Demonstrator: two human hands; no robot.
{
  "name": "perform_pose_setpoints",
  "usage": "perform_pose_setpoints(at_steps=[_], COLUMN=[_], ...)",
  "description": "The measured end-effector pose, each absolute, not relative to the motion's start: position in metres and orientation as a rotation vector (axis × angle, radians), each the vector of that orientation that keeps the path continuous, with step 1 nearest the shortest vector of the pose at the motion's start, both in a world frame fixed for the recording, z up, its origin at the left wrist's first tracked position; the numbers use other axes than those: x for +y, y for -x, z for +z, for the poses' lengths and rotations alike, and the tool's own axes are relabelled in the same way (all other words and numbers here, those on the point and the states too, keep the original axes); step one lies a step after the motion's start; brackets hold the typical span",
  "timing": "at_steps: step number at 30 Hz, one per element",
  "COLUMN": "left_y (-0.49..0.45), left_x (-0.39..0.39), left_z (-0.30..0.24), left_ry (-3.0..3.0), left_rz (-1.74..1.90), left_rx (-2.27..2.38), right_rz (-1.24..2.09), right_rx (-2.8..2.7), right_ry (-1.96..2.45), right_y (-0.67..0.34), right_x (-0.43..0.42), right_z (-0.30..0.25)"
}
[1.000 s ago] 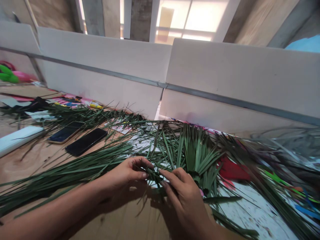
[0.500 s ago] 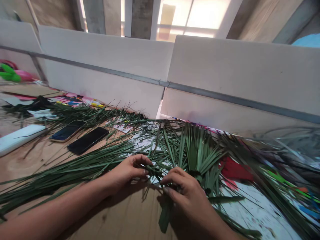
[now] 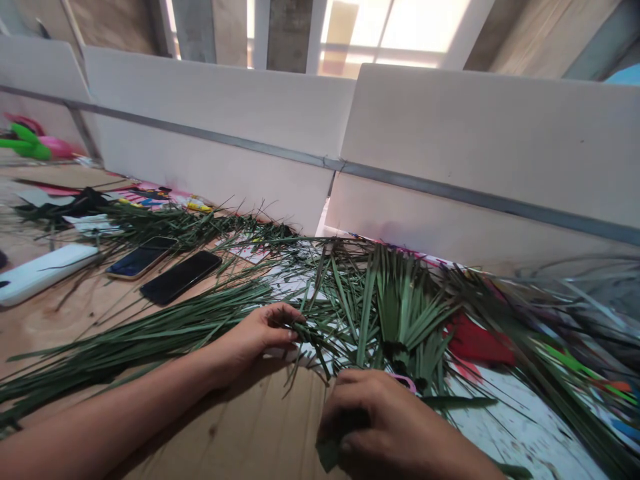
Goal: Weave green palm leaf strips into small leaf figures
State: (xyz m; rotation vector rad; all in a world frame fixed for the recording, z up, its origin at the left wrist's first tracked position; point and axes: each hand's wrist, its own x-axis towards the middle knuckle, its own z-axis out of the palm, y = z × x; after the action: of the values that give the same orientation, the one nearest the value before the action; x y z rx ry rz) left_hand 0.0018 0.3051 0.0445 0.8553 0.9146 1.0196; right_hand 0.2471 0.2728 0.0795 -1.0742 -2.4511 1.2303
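Observation:
My left hand point(image 3: 270, 330) pinches a small bunch of narrow green leaf strips point(image 3: 311, 333) between thumb and fingers; the loose ends point right. Lower and nearer to me, my right hand point(image 3: 373, 413) is curled downward with its fingers bent round a broad piece of green leaf point(image 3: 327, 455). The hand covers most of that piece. Just behind my right hand shows a pink loop handle point(image 3: 404, 382), the rest of it hidden. A fan of folded palm leaf point(image 3: 395, 300) lies beyond it.
Long green strips point(image 3: 165, 327) spread across the left side. Two phones point(image 3: 181, 277) and a white oblong object point(image 3: 47, 273) lie farther left. Red material point(image 3: 477, 340) and a stained white sheet point(image 3: 530, 413) are on the right. White panels point(image 3: 210, 100) stand along the back.
My right hand has come away from the bunch, moving down and toward me, and has closed round the broad leaf piece. My left hand keeps its pinch on the strips.

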Motion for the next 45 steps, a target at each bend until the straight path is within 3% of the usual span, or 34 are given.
perform_pose_setpoints(at_steps=[12,33,41,45], left_y=[-0.010,-0.014,-0.015,-0.017], left_x=[0.300,0.294,0.291,0.288], left_z=[0.049,0.050,0.053,0.052], left_ry=[-0.996,-0.997,-1.093,-1.087], left_rz=[0.983,0.972,0.998,1.022], left_rx=[0.951,0.921,0.998,0.989], right_rz=[1.210,1.243,1.594,1.575], right_rx=[-1.552,-1.379,-0.994,-1.004], right_ry=[1.179,1.241,1.041,1.057], right_y=[-0.234,-0.228,-0.220,-0.219], right_x=[0.279,0.274,0.274,0.273], right_z=[0.066,0.061,0.049,0.049])
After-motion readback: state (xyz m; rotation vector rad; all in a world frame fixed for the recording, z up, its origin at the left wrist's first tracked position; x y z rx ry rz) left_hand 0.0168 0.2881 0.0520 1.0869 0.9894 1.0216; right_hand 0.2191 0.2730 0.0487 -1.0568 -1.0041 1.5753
